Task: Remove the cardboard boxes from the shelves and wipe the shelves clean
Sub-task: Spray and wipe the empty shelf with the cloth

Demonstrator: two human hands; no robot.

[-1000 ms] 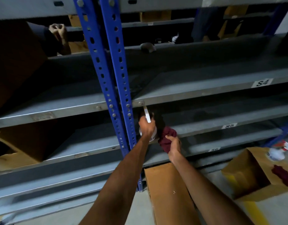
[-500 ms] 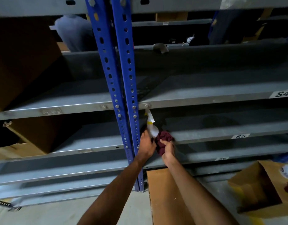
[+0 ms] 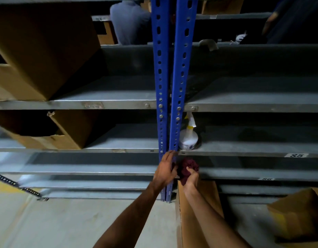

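A bunched dark red cloth (image 3: 187,167) is held in my right hand (image 3: 190,179), just in front of the grey shelf edge (image 3: 244,171). Beside the cloth, my left hand (image 3: 165,169) lies with straight fingers against the blue upright (image 3: 172,122) and holds nothing. A white spray bottle (image 3: 188,136) stands alone on the shelf marked S5 (image 3: 262,147), right of the upright. Two cardboard boxes sit on the left shelves: a large one (image 3: 45,51) up high and an open one (image 3: 65,131) below it.
A long cardboard box (image 3: 195,212) stands on the floor under my right arm, and another open box (image 3: 297,217) lies at the lower right. Behind the rack, a person in a light top (image 3: 131,22) is partly visible. Concrete floor (image 3: 65,221) spreads at the lower left.
My left hand has let go of the spray bottle, which now stands on the S5 shelf. Both hands have dropped lower, and my view has shifted left.
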